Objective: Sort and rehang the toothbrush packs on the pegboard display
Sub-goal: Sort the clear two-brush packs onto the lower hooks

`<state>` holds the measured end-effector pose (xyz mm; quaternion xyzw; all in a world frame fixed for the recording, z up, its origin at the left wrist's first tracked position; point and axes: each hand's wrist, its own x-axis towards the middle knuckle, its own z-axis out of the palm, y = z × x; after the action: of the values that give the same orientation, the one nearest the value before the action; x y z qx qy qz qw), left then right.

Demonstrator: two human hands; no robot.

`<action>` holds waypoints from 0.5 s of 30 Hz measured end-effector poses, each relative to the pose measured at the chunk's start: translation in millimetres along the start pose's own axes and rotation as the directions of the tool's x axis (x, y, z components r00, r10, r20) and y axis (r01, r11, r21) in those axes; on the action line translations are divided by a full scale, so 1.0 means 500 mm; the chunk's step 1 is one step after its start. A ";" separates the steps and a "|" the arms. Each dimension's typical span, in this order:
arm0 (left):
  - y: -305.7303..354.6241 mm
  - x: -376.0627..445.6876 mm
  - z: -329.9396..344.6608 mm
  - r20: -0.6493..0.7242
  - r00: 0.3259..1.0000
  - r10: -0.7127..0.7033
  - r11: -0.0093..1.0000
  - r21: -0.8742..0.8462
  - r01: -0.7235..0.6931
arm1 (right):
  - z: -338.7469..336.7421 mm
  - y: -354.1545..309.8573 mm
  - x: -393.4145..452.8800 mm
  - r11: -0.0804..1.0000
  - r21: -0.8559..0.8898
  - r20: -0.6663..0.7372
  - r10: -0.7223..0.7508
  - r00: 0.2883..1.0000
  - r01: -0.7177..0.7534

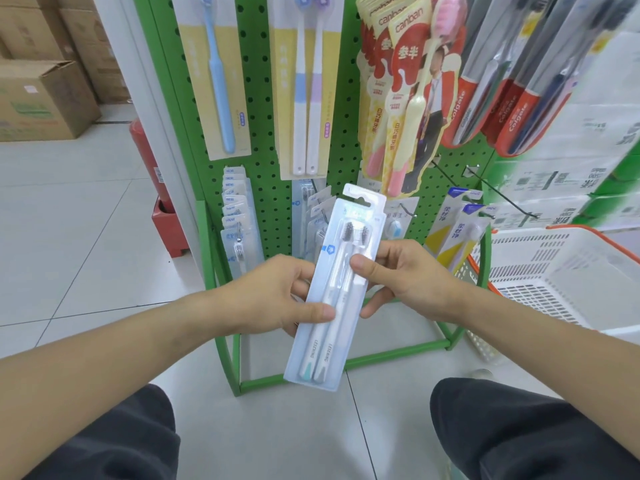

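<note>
A clear two-brush toothbrush pack (337,341) with white handles is held upright in front of the green pegboard (263,98). My left hand (277,292) grips its left edge with the thumb across the front. My right hand (398,275) pinches its right edge, thumb on the front. Hanging on the board are a blue-brush pack (218,74), a two-brush pastel pack (306,84), red canban packs (405,98) and Colgate packs (502,98). Lower rows hold small clear packs (237,216) and yellow-and-white packs (457,233).
A white basket with an orange rim (571,271) stands on the floor at the right. Two bare black peg hooks (502,195) stick out at the board's right. A red fire extinguisher (149,161) and cardboard boxes (45,98) stand to the left. My knees are at the bottom.
</note>
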<state>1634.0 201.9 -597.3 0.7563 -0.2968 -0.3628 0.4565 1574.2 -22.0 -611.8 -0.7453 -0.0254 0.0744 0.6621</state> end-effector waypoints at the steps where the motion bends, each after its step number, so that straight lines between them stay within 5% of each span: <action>1: -0.002 0.001 0.001 -0.004 1.000 0.003 1.000 0.005 -0.003 | -0.001 -0.001 0.000 1.000 0.010 0.004 0.002 1.000 -0.002; 6: -0.004 0.005 -0.002 -0.062 0.998 0.023 0.998 -0.056 -0.027 | -0.006 0.011 -0.004 0.998 -0.057 0.129 0.021 0.991 -0.013; 15: -0.015 0.009 0.004 -0.006 0.999 0.051 0.997 -0.064 -0.051 | -0.002 0.016 -0.009 0.994 -0.101 0.129 0.053 0.990 -0.040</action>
<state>1636.0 200.3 -605.9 0.7343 -0.3032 -0.3587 0.4901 1569.6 -24.5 -619.1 -0.7707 -0.0549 0.1374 0.6198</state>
